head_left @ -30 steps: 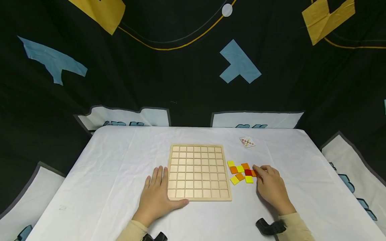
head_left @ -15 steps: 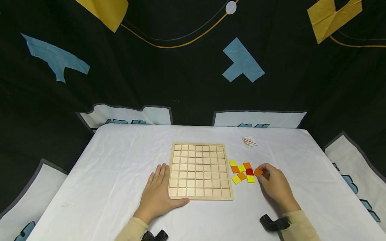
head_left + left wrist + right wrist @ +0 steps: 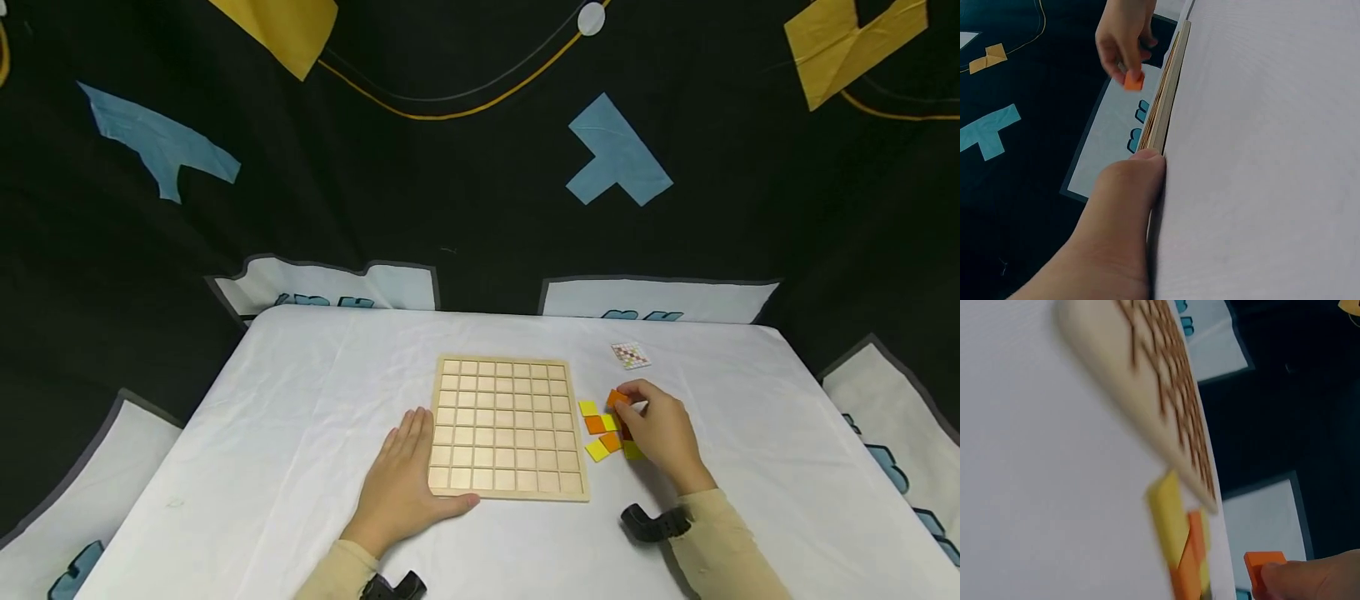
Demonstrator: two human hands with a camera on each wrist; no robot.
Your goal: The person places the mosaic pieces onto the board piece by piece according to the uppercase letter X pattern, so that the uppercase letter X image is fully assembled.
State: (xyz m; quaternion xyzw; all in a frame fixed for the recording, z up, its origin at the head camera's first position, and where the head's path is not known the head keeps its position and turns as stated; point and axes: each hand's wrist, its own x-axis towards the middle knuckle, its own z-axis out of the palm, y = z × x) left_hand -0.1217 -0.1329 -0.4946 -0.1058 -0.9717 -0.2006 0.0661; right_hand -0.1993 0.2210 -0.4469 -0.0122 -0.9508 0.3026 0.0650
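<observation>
The work looks to be at its very start. The wooden grid board point(image 3: 508, 428) lies flat on the white surface point(image 3: 300, 417), and every cell that shows in the head view is bare wood; no coloured tile sits in it yet.

The right hand point(image 3: 656, 432) pinches 1 orange tile point(image 3: 617, 398) between thumb and fingertips and holds it lifted just off the surface, above the far side of the loose pile and a little to the right of the board's right edge. The left wrist view shows the same tile point(image 3: 1133, 80) hanging clear of the board's rim, and the right wrist view shows it point(image 3: 1264, 565) at the fingertips, apart from the tiles below.

The left hand point(image 3: 405, 487) lies flat with fingers straight, touching the board at its near left corner, the thumb along the front edge, so it seems to steady the board.

The remaining tiles point(image 3: 603, 429), yellow and orange, lie in a small cluster just beside the board's right edge; the right hand covers part of them, so I cannot give their full count. A small patterned card point(image 3: 631, 355) rests farther back on the surface, apart from both hands.

Judged from this, 1 tile is picked up and none placed; everything in the pile is still to go.
</observation>
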